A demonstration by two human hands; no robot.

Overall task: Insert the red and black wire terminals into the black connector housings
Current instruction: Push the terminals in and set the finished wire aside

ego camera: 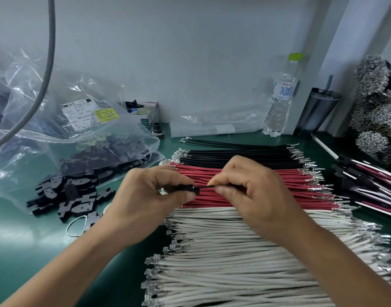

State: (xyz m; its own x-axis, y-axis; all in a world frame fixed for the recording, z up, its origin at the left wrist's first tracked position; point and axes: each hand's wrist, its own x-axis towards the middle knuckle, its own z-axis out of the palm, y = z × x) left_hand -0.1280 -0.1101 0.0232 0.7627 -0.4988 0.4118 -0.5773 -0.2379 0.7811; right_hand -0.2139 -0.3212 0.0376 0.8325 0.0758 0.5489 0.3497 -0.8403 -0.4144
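My left hand (pixel 154 196) pinches a small black connector housing (pixel 191 189) above the wire rows. My right hand (pixel 252 191) pinches a black wire (pixel 204 186) whose end meets the housing's right side. Beneath both hands lie a row of red wires (pixel 300 191) and, farther back, a row of black wires (pixel 234 155), all with metal terminals at their ends. A loose pile of black connector housings (pixel 66 196) sits on the green mat to the left.
White wires (pixel 234 262) fill the near mat. A clear bag of housings (pixel 57 129) stands at left, a water bottle (pixel 281 96) and dark tumbler (pixel 318 109) at the back right. Finished harnesses (pixel 367 182) lie right, below terminal bundles (pixel 376 107).
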